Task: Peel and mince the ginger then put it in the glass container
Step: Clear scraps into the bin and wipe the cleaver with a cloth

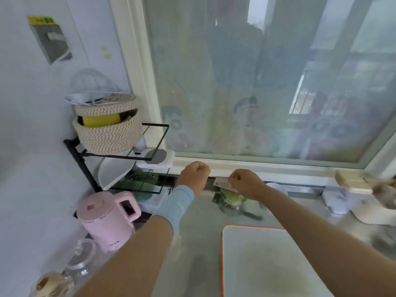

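My right hand (246, 185) is closed on a flat metal knife blade (221, 185), held just above a glass container (230, 203) at the back of the counter under the window sill. The container looks greenish inside; the blur hides what is in it. My left hand (195, 175), in a light blue wrist sleeve, is a closed fist to the left of the blade, with nothing visible in it. A white cutting board (257, 260) with an orange rim lies near me, bare. I see no ginger clearly.
A pink kettle (106, 217) and glass jars (79, 262) stand at the left. Behind them a black wire rack (120, 155) carries a woven basket (107, 129) and a white plate. White appliances (351, 200) sit at the right under the window.
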`<state>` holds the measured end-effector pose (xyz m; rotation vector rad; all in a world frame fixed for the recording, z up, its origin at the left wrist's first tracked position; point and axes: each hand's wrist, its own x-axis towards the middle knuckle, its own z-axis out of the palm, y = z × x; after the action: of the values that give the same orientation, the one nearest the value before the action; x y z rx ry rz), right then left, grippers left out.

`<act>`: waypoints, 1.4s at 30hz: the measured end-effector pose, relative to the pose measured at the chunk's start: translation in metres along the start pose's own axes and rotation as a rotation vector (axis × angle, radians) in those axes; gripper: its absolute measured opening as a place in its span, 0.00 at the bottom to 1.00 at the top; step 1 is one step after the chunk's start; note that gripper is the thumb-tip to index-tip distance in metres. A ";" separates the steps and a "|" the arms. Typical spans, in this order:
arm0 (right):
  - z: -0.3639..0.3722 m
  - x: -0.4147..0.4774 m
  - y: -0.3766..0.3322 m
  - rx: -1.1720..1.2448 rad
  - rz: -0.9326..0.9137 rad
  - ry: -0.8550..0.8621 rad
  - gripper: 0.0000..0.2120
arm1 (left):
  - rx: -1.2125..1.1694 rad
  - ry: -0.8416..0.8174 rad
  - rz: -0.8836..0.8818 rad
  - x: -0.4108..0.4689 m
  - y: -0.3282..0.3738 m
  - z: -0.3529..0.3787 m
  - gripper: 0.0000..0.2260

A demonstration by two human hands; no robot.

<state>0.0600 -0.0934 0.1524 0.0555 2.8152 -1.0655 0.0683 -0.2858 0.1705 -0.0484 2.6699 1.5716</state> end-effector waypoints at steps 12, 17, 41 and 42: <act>-0.007 0.109 0.210 -0.489 -0.020 -0.186 0.21 | 0.412 -0.334 -0.118 0.109 -0.040 0.202 0.16; 0.026 0.136 0.231 -0.553 -0.027 -0.271 0.25 | 0.519 -0.302 -0.129 0.124 -0.064 0.213 0.16; 0.024 -0.010 0.304 -0.474 -0.107 -0.111 0.10 | 0.781 -0.525 0.306 0.033 -0.110 0.232 0.16; 0.028 -0.023 0.311 -0.489 -0.100 -0.118 0.10 | 0.771 -0.560 0.285 0.024 -0.116 0.238 0.16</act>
<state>0.1108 0.1221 -0.0696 -0.1913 2.9042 -0.3553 0.0546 -0.1343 -0.0475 0.6982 2.6494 0.3781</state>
